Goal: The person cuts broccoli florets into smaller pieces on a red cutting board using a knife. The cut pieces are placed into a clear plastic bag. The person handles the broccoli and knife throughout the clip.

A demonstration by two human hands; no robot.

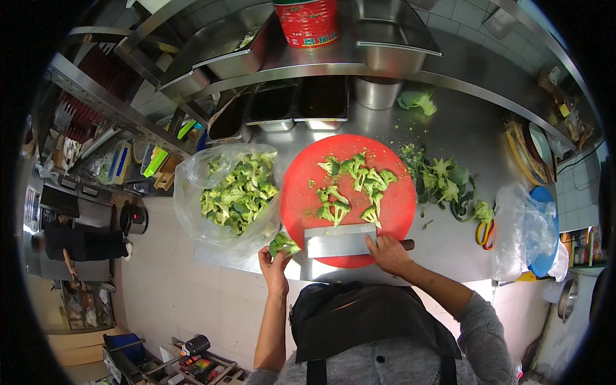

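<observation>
My left hand [273, 267] pinches a broccoli floret [284, 244] just off the near left edge of a round red cutting board [301, 192]. In my right hand [391, 254] is a cleaver [337, 240], its broad blade lying flat over the near part of the board and its dark handle pointing right. Several cut broccoli florets [358, 171] and green crumbs are spread over the board beyond the blade. Left of the board, a clear plastic bag [187, 192] lies open, filled with broccoli florets [240, 192].
Broccoli stems and leaves [445, 180] lie right of the board, near scissors [485, 233] with yellow and orange handles. Metal pans [321, 103] and a metal pot [378, 92] stand behind, under a shelf bearing a red can [308, 24]. A person [91, 245] stands far left.
</observation>
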